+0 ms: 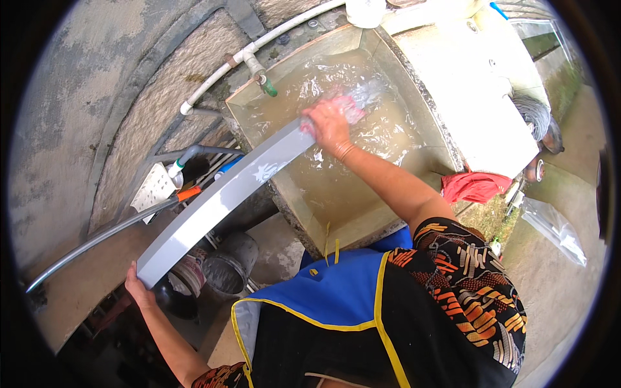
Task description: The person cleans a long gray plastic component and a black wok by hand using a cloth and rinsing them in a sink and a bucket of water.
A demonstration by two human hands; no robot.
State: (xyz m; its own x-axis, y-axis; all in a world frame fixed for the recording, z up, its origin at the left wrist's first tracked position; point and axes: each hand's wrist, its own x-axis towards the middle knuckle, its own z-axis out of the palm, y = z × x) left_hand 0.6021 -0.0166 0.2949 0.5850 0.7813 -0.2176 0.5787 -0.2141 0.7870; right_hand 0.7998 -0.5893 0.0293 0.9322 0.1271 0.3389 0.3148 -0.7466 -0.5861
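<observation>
A long, flat grey board (213, 201), wet in patches, runs diagonally from the lower left to over a tiled basin (429, 114) of murky water (315, 194). At its lower end my left hand (139, 286) grips the edge. My right hand (330, 125) is at the upper end, over the water, holding a wet pink and whitish cloth (350, 107). The cloth hides part of the fingers and that end of the board, and its far part is blurred.
A green-handled tap (267, 86) on a white pipe (281, 31) stands at the basin's back left. Lower left are a metal pole (104, 236) with an orange section and a dark bucket (227, 274). A red cloth (475, 186) hangs at the right, near a bright white counter (475, 87).
</observation>
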